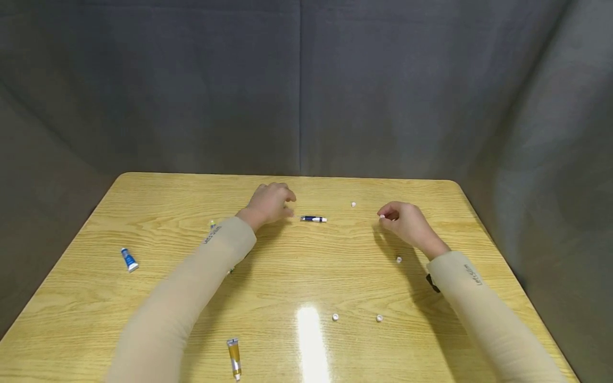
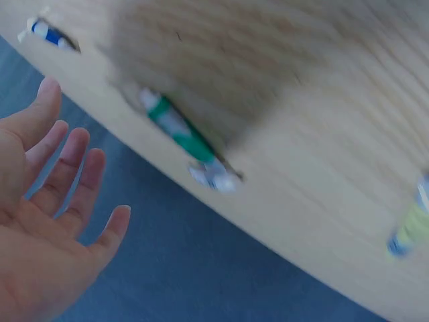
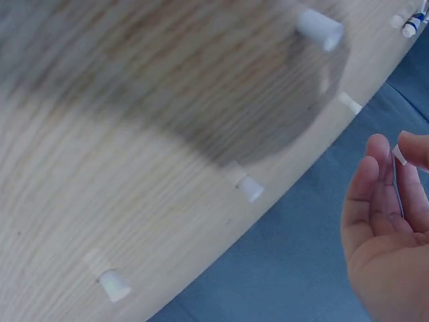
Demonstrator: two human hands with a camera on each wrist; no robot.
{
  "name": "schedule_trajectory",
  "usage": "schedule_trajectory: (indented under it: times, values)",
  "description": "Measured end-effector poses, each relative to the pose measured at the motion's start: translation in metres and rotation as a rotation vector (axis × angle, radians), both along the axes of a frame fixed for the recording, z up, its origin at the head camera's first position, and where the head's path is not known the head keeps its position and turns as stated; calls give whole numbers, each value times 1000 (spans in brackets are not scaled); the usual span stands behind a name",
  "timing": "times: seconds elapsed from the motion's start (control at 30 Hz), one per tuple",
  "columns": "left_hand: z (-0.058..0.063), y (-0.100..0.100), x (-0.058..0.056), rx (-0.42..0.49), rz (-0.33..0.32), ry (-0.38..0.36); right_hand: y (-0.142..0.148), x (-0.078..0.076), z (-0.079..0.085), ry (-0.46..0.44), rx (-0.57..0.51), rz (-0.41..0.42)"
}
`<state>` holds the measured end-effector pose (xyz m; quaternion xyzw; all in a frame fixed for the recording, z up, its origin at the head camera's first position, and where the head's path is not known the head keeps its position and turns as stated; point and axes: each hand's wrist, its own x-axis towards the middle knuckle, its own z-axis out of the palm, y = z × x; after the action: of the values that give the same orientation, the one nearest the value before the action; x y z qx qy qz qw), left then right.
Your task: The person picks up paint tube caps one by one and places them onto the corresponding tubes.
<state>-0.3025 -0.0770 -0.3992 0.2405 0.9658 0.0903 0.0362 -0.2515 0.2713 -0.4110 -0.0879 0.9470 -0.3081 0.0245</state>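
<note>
Near the far edge of the wood-grain table point(image 1: 287, 266), our left hand point(image 1: 270, 202) hovers with its thumb and fingers apart, just beside a navy paint tube point(image 1: 311, 218) that lies flat with its white end pointing right. Our right hand point(image 1: 407, 222), well apart from the left, pinches 1 small white cap point(image 1: 381, 216) between thumb and index finger, above the tabletop.

We count 4 more white caps loose on the wood: a far cap point(image 1: 353, 204) between our hands, a middle cap point(image 1: 399, 259) a little nearer to us than the right hand, and a near-left cap point(image 1: 335, 317) and a near-right cap point(image 1: 379, 318) toward our side.

Of the other containers, we see a blue paint tube point(image 1: 129, 260) well out to the left and a gold paint tube point(image 1: 233, 354) close to us, its white tip toward us. Our left sleeve point(image 1: 201, 276) partly covers a green paint tube point(image 2: 177, 127) and a yellow-and-blue tube point(image 2: 410, 228), blurred at the edge of the left wrist view. The tube walls hide their contents, so we cannot tell how full they are. Behind the table hangs a gray curtain point(image 1: 297, 80).
</note>
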Motion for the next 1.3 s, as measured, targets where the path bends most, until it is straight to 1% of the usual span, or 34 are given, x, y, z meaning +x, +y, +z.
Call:
schedule_trajectory:
  times: [0.1, 0.2, 0.3, 0.47, 0.6, 0.8, 1.07, 1.17, 1.3]
  values:
    - [6, -12, -1, -11, 21, -9, 1, 0, 3, 9, -3, 1]
    - [8, -22, -1, -11, 26, -22, 1, 0, 4, 15, -7, 0]
    - [7, -30, -1, -15, 16, -24, 2, 1, 4, 20, -14, -1]
    - [1, -38, -1, -33, -8, -23, 0, 3, 2, 41, -26, -9]
    - [-4, -42, 0, -45, -19, -16, -3, 4, -1, 60, -45, -6]
    - [-10, -45, 3, -39, -23, -2, -7, 8, -3, 81, -69, 21]
    - [-20, -50, 1, -45, -36, 20, -12, 11, -5, 105, -83, 38]
    - [-22, -51, 2, -50, -36, 26, -12, 12, -5, 105, -79, 42]
    - [-21, -51, 3, -36, -31, 23, -13, 13, -5, 103, -79, 39]
